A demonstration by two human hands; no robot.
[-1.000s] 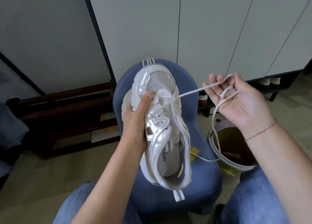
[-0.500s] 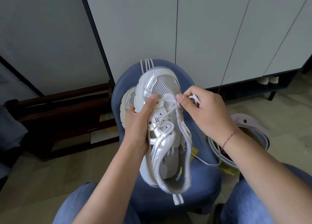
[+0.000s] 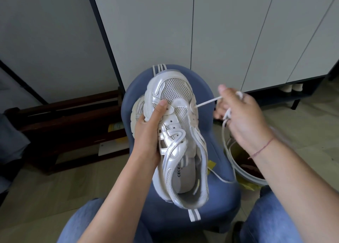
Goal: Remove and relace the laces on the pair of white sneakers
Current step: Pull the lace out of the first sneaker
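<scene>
White and silver mesh sneaker (image 3: 176, 132) is in your left hand (image 3: 146, 134), held above the blue padded chair (image 3: 220, 197) with its toe toward the chair's back. Your left fingers curl round the side of this sneaker, and your thumb presses on its upper near the toe. Your right hand (image 3: 244, 118), just right of the chair's back, is closed tight on the white flat lace (image 3: 207, 102). The lace runs taut from an eyelet near the toe to your fingers, and the rest hangs in a long loop beside the chair's right edge. A second white sneaker (image 3: 138, 107) lies on the chair under the first, only its toe showing at the left. A grey round bucket (image 3: 251, 180) stands on the floor just right of the chair.
</scene>
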